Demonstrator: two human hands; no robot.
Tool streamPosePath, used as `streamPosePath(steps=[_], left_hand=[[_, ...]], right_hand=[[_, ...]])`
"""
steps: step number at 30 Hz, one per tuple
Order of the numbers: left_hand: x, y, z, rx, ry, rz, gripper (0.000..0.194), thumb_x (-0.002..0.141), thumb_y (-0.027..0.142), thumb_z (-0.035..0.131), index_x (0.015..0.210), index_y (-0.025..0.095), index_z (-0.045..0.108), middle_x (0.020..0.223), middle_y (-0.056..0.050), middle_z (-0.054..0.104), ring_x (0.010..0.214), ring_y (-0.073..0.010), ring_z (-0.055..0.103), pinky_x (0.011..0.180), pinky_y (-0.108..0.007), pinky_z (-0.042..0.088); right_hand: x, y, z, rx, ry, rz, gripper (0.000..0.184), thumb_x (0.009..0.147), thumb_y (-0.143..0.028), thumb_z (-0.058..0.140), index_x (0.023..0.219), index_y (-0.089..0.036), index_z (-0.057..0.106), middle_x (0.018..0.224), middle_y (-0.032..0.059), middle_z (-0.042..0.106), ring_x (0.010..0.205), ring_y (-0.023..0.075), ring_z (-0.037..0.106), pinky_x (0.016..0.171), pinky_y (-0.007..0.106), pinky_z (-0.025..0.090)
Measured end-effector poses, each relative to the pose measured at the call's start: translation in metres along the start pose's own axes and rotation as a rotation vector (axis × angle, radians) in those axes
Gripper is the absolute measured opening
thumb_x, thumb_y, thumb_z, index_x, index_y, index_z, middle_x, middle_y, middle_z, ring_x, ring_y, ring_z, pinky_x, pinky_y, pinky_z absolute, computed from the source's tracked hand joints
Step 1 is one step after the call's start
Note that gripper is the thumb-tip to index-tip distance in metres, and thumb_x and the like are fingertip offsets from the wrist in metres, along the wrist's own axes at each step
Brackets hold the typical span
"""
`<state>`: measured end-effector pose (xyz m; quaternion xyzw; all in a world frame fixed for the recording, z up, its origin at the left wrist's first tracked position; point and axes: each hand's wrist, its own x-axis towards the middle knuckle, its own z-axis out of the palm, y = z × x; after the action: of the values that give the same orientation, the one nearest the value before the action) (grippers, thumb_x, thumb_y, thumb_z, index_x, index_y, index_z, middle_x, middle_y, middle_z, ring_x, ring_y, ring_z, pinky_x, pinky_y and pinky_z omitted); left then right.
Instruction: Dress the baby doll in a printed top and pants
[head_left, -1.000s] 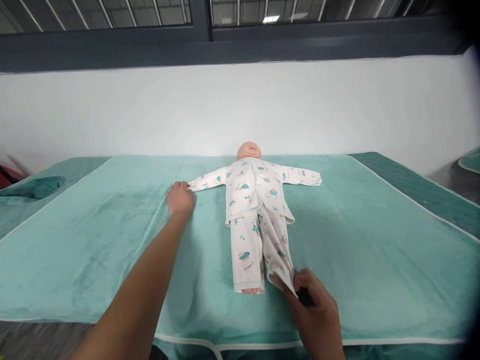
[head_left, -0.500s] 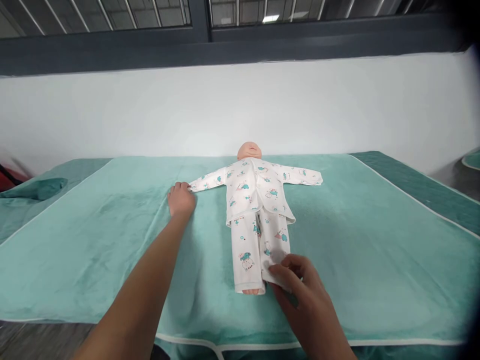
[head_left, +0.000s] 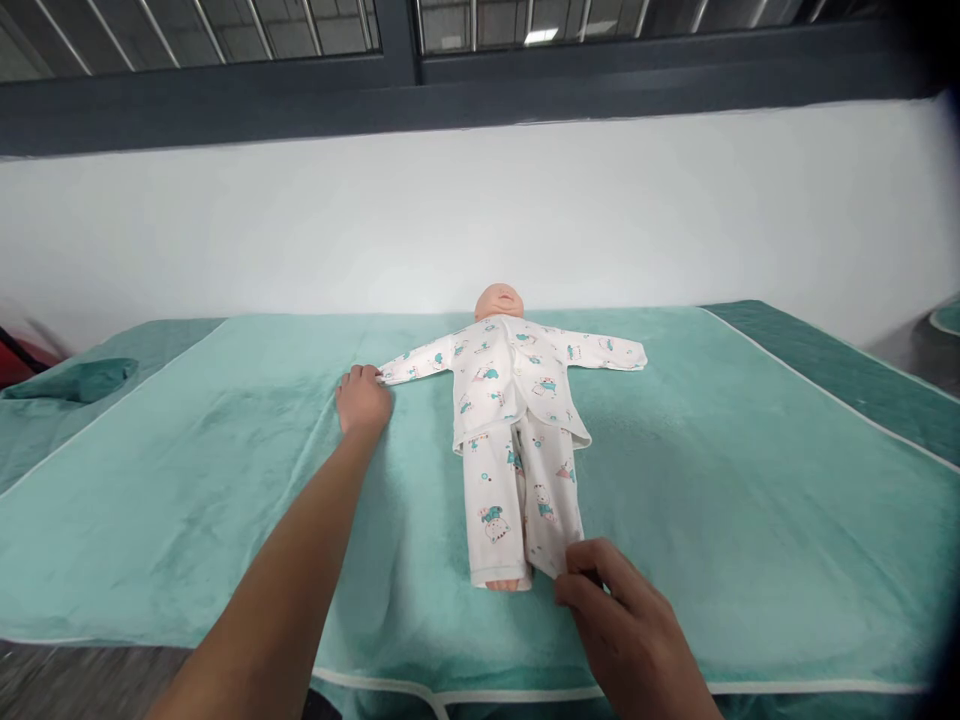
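Observation:
A baby doll [head_left: 499, 298] lies on its back, dressed in a white printed shirt [head_left: 517, 375] and matching trousers [head_left: 495, 500]. Both sleeves stretch out sideways. My left hand [head_left: 363, 398] rests at the end of the sleeve on the left, fingers closed around its cuff. Lower down, my right hand [head_left: 619, 610] pinches the hem of the trouser leg on the right between thumb and finger. That hem is pulled out a little to the side. Toes of one foot [head_left: 502, 584] show below the other trouser leg; the second foot is hidden.
A light green blanket [head_left: 712, 520] with white edging lies under the doll. Darker green cloth [head_left: 825, 380] shows at the right, and a folded piece [head_left: 71, 380] at the left. Behind stands a white wall [head_left: 337, 220] below a barred window [head_left: 225, 30].
My right hand has shifted slightly down and to the right with the trouser hem, drawing the leg straighter. My left hand stays at the cuff.

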<state>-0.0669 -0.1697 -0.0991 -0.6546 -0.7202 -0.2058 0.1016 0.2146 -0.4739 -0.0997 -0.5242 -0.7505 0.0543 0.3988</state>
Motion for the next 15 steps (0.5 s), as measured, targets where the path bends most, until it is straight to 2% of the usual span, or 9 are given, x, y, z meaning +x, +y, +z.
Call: streamPosePath(steps=[5,8,11,14,15], left_hand=[[0.001,0.0,-0.001,-0.007,-0.01,-0.01,0.032,0.087,0.013,0.042,0.11,0.017,0.064,0.116,-0.014,0.061,0.11,-0.032,0.053,0.086,-0.042,0.04],[0.001,0.0,-0.001,-0.022,-0.014,-0.011,0.032,0.088,0.012,0.041,0.109,0.017,0.064,0.116,-0.015,0.061,0.111,-0.032,0.053,0.086,-0.041,0.04],[0.0,0.001,-0.002,-0.037,-0.014,-0.017,0.033,0.086,0.01,0.041,0.108,0.018,0.064,0.116,-0.015,0.061,0.112,-0.0323,0.053,0.087,-0.042,0.04],[0.0,-0.001,-0.002,-0.056,-0.01,-0.037,0.037,0.083,0.006,0.04,0.111,0.017,0.062,0.117,-0.015,0.061,0.114,-0.0319,0.053,0.09,-0.042,0.041],[-0.001,-0.002,-0.003,-0.062,-0.006,-0.049,0.039,0.082,0.005,0.04,0.114,0.016,0.061,0.119,-0.016,0.06,0.115,-0.0315,0.053,0.091,-0.041,0.041]], right_hand=[[-0.016,0.01,0.005,0.067,-0.056,-0.003,0.019,0.093,-0.009,0.043,0.085,-0.021,0.055,0.084,0.0021,0.052,0.07,0.0108,0.052,0.061,0.02,0.044],[-0.015,0.008,-0.007,0.203,-0.129,0.002,0.016,0.093,-0.009,0.048,0.093,-0.022,0.058,0.088,0.0024,0.055,0.074,0.0107,0.055,0.065,0.02,0.047],[0.001,0.011,-0.024,0.312,-0.105,0.037,0.013,0.094,-0.013,0.051,0.095,-0.022,0.059,0.087,0.0023,0.057,0.074,0.0106,0.057,0.064,0.02,0.047],[0.029,0.043,-0.036,0.285,-0.032,0.146,0.012,0.095,-0.023,0.051,0.088,-0.023,0.061,0.083,0.0021,0.06,0.073,0.0127,0.057,0.064,0.023,0.046],[0.039,0.062,-0.039,0.242,0.003,0.245,0.013,0.095,-0.028,0.051,0.088,-0.022,0.061,0.084,0.0026,0.062,0.073,0.0139,0.058,0.064,0.025,0.047]])
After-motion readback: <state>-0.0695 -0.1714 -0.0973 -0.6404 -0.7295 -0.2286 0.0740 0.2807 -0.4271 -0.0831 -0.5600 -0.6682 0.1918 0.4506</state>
